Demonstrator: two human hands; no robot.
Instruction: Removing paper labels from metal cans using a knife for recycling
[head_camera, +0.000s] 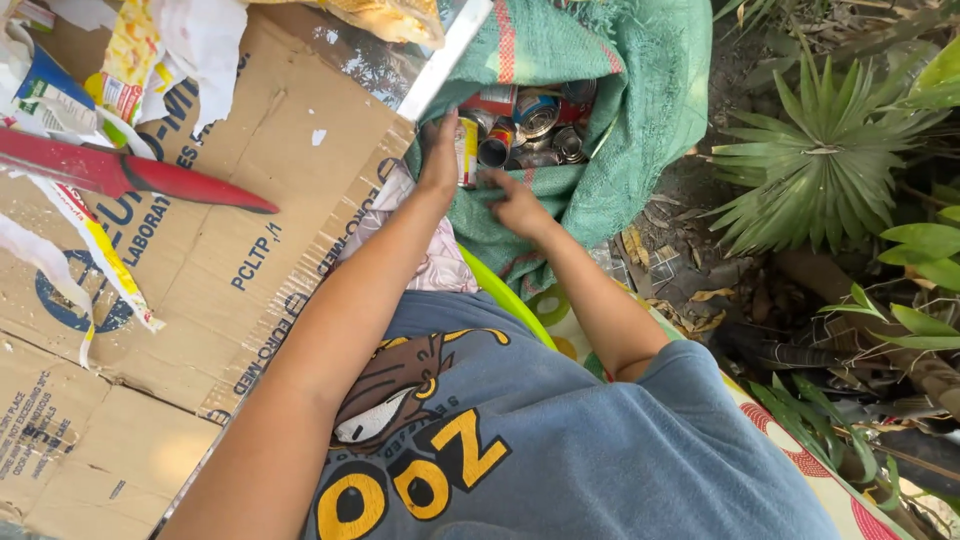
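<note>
Cardboard (250, 210) lies flattened to the left of the green sack (640, 130), with torn paper wrappers (120, 70) scattered on it and a long red blade-shaped tool (130, 172) resting across it, well apart from the sack. A pink cloth (440, 262) shows between the cardboard and the sack, under the person's forearms.

At the sack's mouth, the left hand (440, 160) rests on the near-left edge of the opening, fingers curled against a crushed can (467, 150) with a yellow and white label; it seems to hold that can or pin it to the sack's rim, though the view does not show which. Just to its right, the right hand (517, 205) lies on the near lip of the sack, fingers spread narrow and flat over the woven cloth, holding no can so far as the view shows.

Inside the sack sits a heap of tin cans (535, 125), some on their sides with open ends facing up, red and silver among them. Beyond the right side of the sack, dry leaves and a spiky green plant (820, 160) cover the ground.

Judging from this, the sorting goes best if the right hand keeps the sack's lip pulled down and open while the left closes around the can's body, away from the cut rims, which look sharp. A firm wrap rather than a fingertip pinch would stop a dented can slipping back into the heap.
</note>
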